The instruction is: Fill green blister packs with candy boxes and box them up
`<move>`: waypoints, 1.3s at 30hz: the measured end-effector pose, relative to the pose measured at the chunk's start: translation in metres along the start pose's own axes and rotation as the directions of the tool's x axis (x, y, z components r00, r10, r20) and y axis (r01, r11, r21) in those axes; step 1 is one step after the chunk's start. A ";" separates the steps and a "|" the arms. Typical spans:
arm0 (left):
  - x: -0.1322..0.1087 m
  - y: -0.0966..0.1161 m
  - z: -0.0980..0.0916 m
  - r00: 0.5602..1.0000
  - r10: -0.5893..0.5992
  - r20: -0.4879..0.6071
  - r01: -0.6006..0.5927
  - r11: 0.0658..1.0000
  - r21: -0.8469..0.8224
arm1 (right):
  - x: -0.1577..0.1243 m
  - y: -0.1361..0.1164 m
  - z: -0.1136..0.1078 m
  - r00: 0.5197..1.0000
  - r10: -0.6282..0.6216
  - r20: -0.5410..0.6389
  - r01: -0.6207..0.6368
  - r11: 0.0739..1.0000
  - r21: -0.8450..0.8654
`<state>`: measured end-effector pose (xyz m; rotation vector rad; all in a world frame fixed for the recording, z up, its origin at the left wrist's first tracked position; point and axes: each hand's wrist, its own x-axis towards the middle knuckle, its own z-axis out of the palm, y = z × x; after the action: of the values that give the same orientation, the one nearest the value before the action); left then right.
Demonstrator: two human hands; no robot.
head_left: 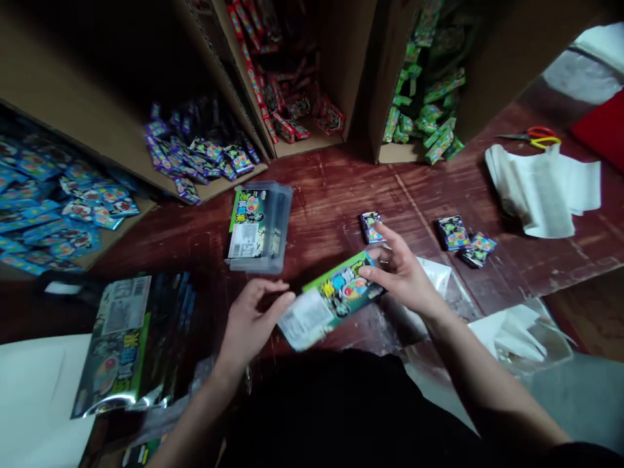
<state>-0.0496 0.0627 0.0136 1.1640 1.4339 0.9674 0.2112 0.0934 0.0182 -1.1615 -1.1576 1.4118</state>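
Note:
My right hand [404, 273] grips the right end of a clear plastic box with a green-and-black printed card [341, 292], thumb on top. Its index finger reaches over a small purple candy box [370, 224] on the table; whether it touches cannot be told. At the box's left end is my left hand [253, 318], with thumb and fingers apart and nothing visibly held. Another printed clear plastic box [258, 227] lies flat beyond it. Two more small candy boxes, one dark [453, 233] and one purple [478, 248], lie to the right.
Cardboard cartons with blue [58, 201], purple [205, 149], red [297, 117] and green packets [439, 123] line the back. Scissors [541, 136] and white paper [541, 188] lie right. Several printed packages [127, 344] are stacked left. Clear plastic bags [526, 331] lie front right.

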 end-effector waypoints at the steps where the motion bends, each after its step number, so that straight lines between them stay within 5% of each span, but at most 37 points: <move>1: 0.002 0.005 0.002 0.996 0.027 0.087 -0.031 0.999 0.043 | 0.003 -0.005 -0.006 0.989 0.018 0.149 -0.014 1.000 -0.025; 2: 0.005 0.009 0.007 0.984 0.047 0.171 -0.053 0.998 0.034 | 0.006 -0.008 -0.009 0.967 0.016 0.255 -0.002 0.998 -0.056; 4: 0.013 0.013 0.022 0.954 0.071 0.293 -0.051 0.996 -0.074 | 0.009 -0.010 -0.008 0.957 -0.076 0.280 0.123 0.980 -0.156; 8: 0.020 0.005 0.055 0.985 0.133 0.110 -0.099 0.957 -0.274 | 0.007 -0.001 0.002 0.925 -0.368 0.099 0.366 0.786 -0.498; 12: 0.013 -0.003 0.068 0.979 0.185 0.085 -0.154 0.946 -0.286 | 0.002 0.008 -0.002 0.927 -0.343 0.152 0.368 0.753 -0.546; 15: 0.011 -0.002 0.063 0.973 0.154 0.172 -0.113 0.968 -0.224 | -0.002 0.014 -0.004 0.930 -0.307 0.200 0.366 0.763 -0.533; 20: 0.013 -0.002 0.042 0.974 0.019 0.226 0.038 0.969 -0.244 | -0.016 0.037 0.013 0.958 -0.286 -0.027 0.269 0.926 -0.265; 25: 0.011 -0.005 0.027 0.966 -0.058 0.253 0.122 0.962 -0.245 | -0.026 0.047 0.034 0.980 -0.195 -0.046 0.190 0.977 -0.093; 30: 0.010 -0.001 0.018 0.973 -0.065 0.222 0.124 0.957 -0.263 | -0.032 0.045 0.040 0.979 -0.162 -0.125 0.153 0.985 -0.080; 35: 0.009 -0.004 0.021 0.970 -0.086 0.227 0.155 0.938 -0.310 | -0.031 0.046 0.036 0.996 -0.094 -0.008 0.094 0.995 -0.042; 39: 0.007 -0.011 0.025 0.993 -0.039 0.109 0.075 0.936 -0.343 | -0.031 0.042 0.037 0.988 -0.146 -0.056 0.145 0.989 -0.028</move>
<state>-0.0265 0.0666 -0.0022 0.8913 1.1529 1.0557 0.1743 0.0542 -0.0158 -1.1037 -1.1964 1.2491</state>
